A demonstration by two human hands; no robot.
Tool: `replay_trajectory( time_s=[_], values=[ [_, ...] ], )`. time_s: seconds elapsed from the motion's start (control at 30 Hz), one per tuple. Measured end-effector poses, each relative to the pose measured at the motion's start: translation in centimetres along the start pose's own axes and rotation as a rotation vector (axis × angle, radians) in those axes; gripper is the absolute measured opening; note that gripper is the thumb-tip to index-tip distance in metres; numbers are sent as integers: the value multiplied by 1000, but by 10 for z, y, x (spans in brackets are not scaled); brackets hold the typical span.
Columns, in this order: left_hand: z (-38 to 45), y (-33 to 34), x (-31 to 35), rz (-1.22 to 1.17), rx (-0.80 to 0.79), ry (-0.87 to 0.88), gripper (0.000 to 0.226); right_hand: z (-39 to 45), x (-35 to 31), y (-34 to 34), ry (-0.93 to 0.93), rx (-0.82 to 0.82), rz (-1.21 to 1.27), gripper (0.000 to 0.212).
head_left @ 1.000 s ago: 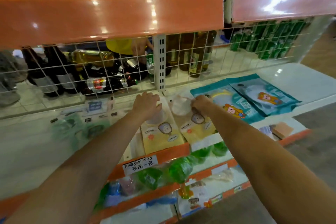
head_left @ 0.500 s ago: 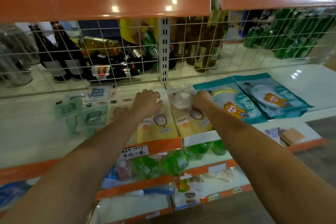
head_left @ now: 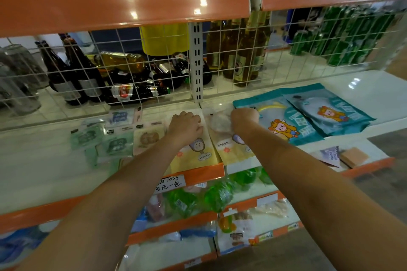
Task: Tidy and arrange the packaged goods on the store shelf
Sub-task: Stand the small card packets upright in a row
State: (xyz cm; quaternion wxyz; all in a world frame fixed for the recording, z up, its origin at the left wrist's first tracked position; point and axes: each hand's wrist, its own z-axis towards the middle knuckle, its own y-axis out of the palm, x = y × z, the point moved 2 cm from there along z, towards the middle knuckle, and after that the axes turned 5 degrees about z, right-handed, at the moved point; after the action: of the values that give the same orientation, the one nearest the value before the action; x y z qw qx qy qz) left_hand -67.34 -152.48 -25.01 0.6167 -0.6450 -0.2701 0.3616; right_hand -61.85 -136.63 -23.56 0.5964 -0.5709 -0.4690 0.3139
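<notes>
1. Two yellow pouches lie flat side by side at the shelf point(head_left: 374, 99) front, long axes running 12 to 6 o'clock.
2. Left hand point(head_left: 185, 126) presses on the left yellow pouch point(head_left: 193, 152), fingers bent, grip unclear.
3. Right hand point(head_left: 244, 117) pinches the top of the right yellow pouch point(head_left: 231, 149).
4. Teal pouches point(head_left: 308, 116) lie at 3 o'clock; right hand is nearer.

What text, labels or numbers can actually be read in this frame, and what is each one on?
"103g" and "元一包": handwritten white price tag on the orange shelf edge, its left end hidden by the left arm.
"Kuma", partly legible: purple packet at the right.
Red label on the lying bottle: too blurred to read.
Print on the yellow packets, teal packets, green packets and lower-shelf tags: too small or blurred.
</notes>
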Motion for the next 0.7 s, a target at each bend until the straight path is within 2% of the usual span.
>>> replay_trajectory(
  time_s=[0.2, 0.47, 0.7],
  values=[
    [-6, -2, -2, 16, 9, -8, 40, -1, -6, -3, -76, 34, -153, 28],
    [-21, -11, -17, 16, -38, -107, 45, 0, -24, -4, -138, 147, 75, 35],
    [-45, -13, -42, 22, -62, -194, 48, -7, -61, -6, -242, 143, 152, 36]
  ],
)
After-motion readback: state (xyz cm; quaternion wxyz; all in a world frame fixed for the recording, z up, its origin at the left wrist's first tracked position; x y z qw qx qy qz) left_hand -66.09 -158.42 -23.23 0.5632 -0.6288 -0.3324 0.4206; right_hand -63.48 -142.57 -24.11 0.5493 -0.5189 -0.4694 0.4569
